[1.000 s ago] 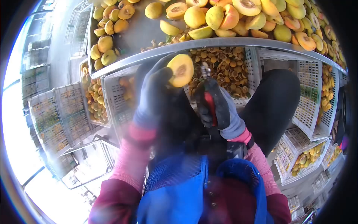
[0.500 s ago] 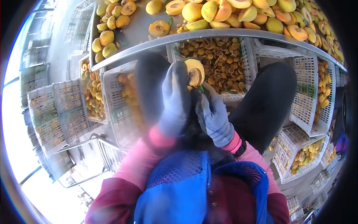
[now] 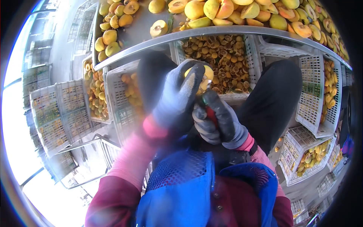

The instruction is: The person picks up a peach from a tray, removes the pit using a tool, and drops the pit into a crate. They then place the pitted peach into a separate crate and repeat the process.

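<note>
My left hand [image 3: 176,89], in a grey-blue glove with a dark palm, is closed around a yellow peach piece [image 3: 207,72] above my lap. Its fingers cover much of the fruit. My right hand [image 3: 221,123], gloved the same way, grips a red-handled tool [image 3: 211,115] just below. The tool's shiny metal end [image 3: 204,85] meets the fruit; its exact shape is hidden. Beyond both hands, a crate [image 3: 254,56] between my knees holds many small brown-orange pieces that look like pits and scraps.
A metal-edged table [image 3: 151,42] ahead carries many peaches [image 3: 194,10], whole and halved. One cut half [image 3: 159,28] lies near its edge. White crates of fruit stand at left [image 3: 117,90] and right [image 3: 310,94]. My knees flank the middle crate.
The peach's cut face with its brown centre showed beside my left thumb earlier; now fingers wrap over the fruit. My right hand has turned, bringing the red handle into view and the metal end against the fruit.
</note>
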Tool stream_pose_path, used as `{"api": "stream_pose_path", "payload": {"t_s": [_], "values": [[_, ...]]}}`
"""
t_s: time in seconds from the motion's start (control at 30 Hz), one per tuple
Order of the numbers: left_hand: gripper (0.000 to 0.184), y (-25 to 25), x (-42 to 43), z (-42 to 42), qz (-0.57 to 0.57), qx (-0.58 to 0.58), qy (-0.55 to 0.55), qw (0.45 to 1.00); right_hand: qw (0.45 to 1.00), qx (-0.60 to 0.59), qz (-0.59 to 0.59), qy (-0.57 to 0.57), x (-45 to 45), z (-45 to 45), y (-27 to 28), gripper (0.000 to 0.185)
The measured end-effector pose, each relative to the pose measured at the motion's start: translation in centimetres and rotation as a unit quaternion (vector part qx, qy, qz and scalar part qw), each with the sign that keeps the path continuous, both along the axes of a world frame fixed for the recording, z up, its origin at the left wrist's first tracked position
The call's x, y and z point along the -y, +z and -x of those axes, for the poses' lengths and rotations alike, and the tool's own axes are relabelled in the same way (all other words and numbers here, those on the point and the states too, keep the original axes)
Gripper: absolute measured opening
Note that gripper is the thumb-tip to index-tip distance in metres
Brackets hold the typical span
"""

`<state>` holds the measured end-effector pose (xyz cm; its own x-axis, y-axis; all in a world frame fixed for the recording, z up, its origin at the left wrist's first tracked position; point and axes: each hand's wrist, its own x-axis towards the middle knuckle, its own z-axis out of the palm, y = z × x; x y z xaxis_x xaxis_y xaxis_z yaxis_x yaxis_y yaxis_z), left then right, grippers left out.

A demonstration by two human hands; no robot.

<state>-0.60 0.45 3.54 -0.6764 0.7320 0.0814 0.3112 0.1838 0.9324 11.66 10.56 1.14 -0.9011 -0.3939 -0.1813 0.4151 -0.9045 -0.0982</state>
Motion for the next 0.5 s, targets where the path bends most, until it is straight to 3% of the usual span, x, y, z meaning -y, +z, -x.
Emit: {"api": "stream_pose_path", "payload": {"t_s": [0.1, 0.13, 0.23, 0.27, 0.37, 0.4, 0.47, 0.5], "values": [[0.031, -0.1, 0.1, 0.1, -0.001, 0.119, -0.015, 0.993, 0.95, 0.04, 0.31, 0.013, 0.3, 0.5, 0.4, 0.044], [0.03, -0.2, 0.1, 0.2, 0.014, 0.175, 0.007, 0.984, 0.931, 0.011, 0.366, 0.006, 0.7, 0.7, 0.1, 0.042], [0.028, -2.1, 0.8, 0.7, 0.025, 0.153, -0.015, 0.988, 0.866, -0.065, 0.493, 0.048, 1.3, 0.9, -1.4, 0.048], [0.03, -3.4, 1.3, 0.4, 0.007, 0.134, -0.023, 0.991, 0.859, -0.081, 0.503, 0.044, 1.8, 0.8, -1.9, 0.048], [0.041, -4.8, 1.5, -0.6, -0.074, 0.346, 0.076, 0.932, 0.855, -0.119, 0.504, 0.02, 2.3, 1.3, -2.3, 0.045], [0.035, -5.7, 0.9, -1.7, -0.12, 0.4, 0.193, 0.888, 0.865, -0.123, 0.486, 0.002, 1.9, 1.3, -1.9, 0.044], [0.043, -4.7, 1.9, -1.2, -0.133, 0.349, 0.272, 0.887, 0.884, -0.12, 0.45, -0.03, 1.0, 1.2, -1.9, 0.045], [0.047, -3.9, 3.6, -0.2, -0.095, 0.222, 0.294, 0.925, 0.898, -0.064, 0.434, -0.026, 1.0, 1.0, -2.1, 0.046]]}}
